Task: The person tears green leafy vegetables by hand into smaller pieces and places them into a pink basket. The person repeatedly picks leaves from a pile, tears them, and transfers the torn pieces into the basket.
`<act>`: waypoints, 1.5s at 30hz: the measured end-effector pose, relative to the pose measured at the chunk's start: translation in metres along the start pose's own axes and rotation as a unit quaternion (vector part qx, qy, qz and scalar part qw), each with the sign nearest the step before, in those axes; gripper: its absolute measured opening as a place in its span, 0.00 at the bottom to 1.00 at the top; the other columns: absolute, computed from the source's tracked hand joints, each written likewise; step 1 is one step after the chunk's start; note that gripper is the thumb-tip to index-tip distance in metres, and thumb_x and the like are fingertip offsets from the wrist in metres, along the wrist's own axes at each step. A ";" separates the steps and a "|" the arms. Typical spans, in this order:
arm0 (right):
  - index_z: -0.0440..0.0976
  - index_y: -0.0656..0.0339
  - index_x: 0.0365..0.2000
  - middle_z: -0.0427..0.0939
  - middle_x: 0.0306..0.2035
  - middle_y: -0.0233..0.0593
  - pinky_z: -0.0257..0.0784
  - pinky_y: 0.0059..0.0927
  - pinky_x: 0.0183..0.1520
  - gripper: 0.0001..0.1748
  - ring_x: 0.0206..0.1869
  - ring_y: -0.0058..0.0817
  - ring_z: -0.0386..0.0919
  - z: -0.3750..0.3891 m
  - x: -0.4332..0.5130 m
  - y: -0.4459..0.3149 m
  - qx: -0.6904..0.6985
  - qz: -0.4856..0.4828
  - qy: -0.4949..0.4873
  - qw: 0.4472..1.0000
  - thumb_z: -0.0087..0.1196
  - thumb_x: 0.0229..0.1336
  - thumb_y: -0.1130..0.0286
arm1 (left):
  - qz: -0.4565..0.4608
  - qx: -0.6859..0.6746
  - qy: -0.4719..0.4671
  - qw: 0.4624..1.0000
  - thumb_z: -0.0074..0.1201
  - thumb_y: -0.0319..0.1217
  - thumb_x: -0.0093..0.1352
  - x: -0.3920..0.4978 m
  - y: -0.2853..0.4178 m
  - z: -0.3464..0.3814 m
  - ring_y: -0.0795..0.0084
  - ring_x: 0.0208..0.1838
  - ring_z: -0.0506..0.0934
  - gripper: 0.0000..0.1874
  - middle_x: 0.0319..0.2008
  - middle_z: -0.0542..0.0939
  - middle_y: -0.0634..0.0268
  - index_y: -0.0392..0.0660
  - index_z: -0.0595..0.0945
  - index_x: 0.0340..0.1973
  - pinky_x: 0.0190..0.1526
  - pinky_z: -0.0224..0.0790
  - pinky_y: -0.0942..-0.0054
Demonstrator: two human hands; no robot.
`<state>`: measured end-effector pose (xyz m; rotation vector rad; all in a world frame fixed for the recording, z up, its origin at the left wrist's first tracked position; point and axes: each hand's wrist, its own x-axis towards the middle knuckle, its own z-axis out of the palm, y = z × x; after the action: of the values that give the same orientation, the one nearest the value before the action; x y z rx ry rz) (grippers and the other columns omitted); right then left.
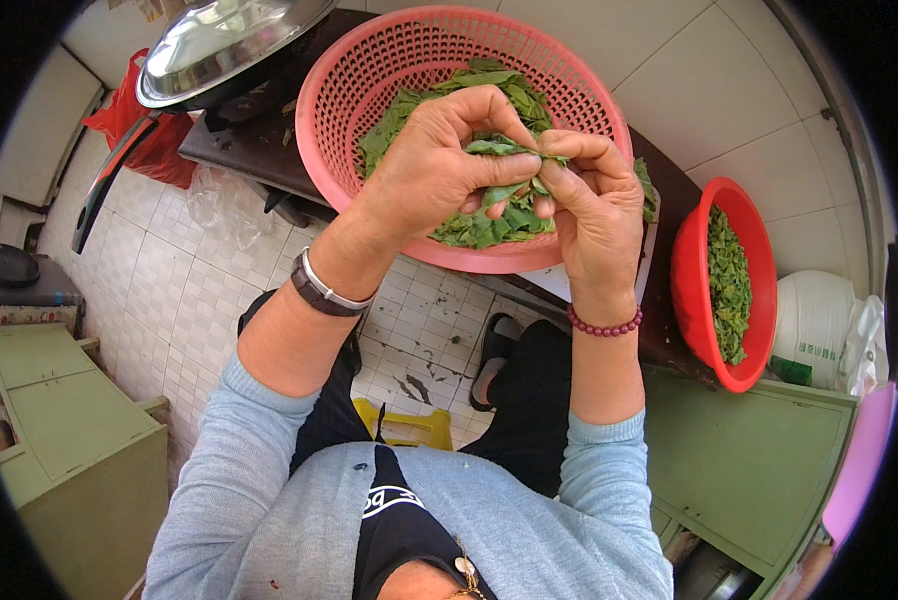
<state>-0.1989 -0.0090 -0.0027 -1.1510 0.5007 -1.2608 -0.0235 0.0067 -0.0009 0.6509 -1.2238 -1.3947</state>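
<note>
Both hands meet above the front half of a pink plastic colander basket that holds a heap of leafy greens. Between thumb and forefinger, my left hand pinches a green leaf. The fingertips of my right hand touch those of the left and pinch the same bit of greens, with more leaf hanging below. Further right, a red plastic bowl is filled with small torn or cut green pieces.
A lidded pan stands at upper left, its handle jutting out. Red and clear plastic bags lie near it. Green cabinets flank both sides. A white bag sits beyond the bowl. A yellow stool shows below.
</note>
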 end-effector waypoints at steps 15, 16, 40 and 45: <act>0.74 0.65 0.46 0.78 0.39 0.39 0.70 0.15 0.32 0.10 0.34 0.23 0.75 -0.008 0.007 0.008 0.149 0.080 0.060 0.984 0.52 0.64 0.78 | -0.098 -0.206 0.018 0.973 0.54 0.25 0.71 0.004 -0.002 -0.004 0.83 0.21 0.74 0.08 0.28 0.79 0.62 0.39 0.76 0.44 0.20 0.61 0.90; 0.74 0.65 0.46 0.78 0.38 0.38 0.69 0.15 0.31 0.10 0.33 0.22 0.74 -0.006 0.007 0.006 0.136 0.092 0.033 0.986 0.52 0.65 0.77 | -0.092 -0.183 0.027 0.978 0.55 0.25 0.71 0.004 -0.003 -0.003 0.83 0.21 0.74 0.08 0.28 0.79 0.62 0.39 0.76 0.44 0.20 0.61 0.89; 0.74 0.65 0.39 0.74 0.27 0.30 0.59 0.14 0.22 0.05 0.22 0.13 0.69 0.008 -0.005 -0.007 -0.065 0.019 -0.011 0.998 0.57 0.62 0.79 | -0.034 -0.099 0.000 0.995 0.59 0.26 0.69 -0.001 -0.001 -0.001 0.85 0.17 0.70 0.08 0.26 0.77 0.66 0.41 0.74 0.36 0.17 0.57 0.89; 0.74 0.66 0.39 0.76 0.29 0.34 0.60 0.14 0.23 0.04 0.21 0.16 0.69 0.003 -0.003 -0.012 0.097 0.059 -0.092 0.989 0.55 0.63 0.78 | -0.068 -0.257 -0.125 0.956 0.54 0.26 0.72 -0.002 0.000 -0.015 0.85 0.15 0.67 0.05 0.26 0.77 0.63 0.41 0.73 0.35 0.18 0.57 0.88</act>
<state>-0.2033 -0.0034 0.0083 -1.0449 0.2977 -1.0643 -0.0094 0.0034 -0.0060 0.1995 -0.9558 -1.8648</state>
